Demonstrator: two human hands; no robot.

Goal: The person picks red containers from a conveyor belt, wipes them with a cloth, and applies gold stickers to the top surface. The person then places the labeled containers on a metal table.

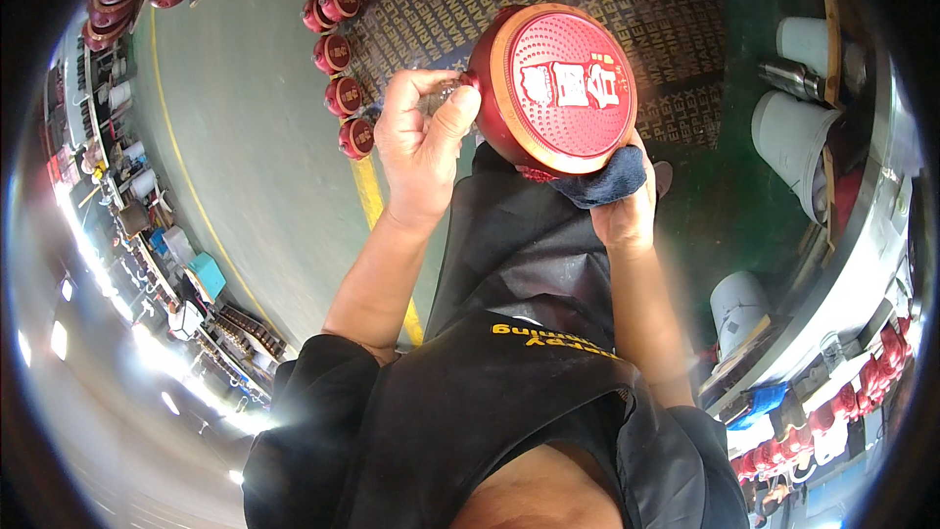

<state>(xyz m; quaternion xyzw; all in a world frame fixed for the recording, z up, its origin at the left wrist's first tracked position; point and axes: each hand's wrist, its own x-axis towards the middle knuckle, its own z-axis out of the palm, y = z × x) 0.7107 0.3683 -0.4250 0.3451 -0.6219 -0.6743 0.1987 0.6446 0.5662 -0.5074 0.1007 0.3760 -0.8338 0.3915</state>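
Observation:
A round red container [553,88] with an orange rim and a dotted flat face is held up in front of me, its face toward the camera. My left hand [421,142] grips its left side, thumb up along the edge. My right hand [622,211] is under its lower right edge and presses a dark blue cloth [599,183] against it. A black apron [519,264] hangs below both hands.
A row of similar red containers [338,69] runs along the floor edge and the top left. A patterned black mat [627,10] lies beyond. White buckets [793,142] and a metal bench [852,264] stand at the right. A yellow floor line [370,196] passes below.

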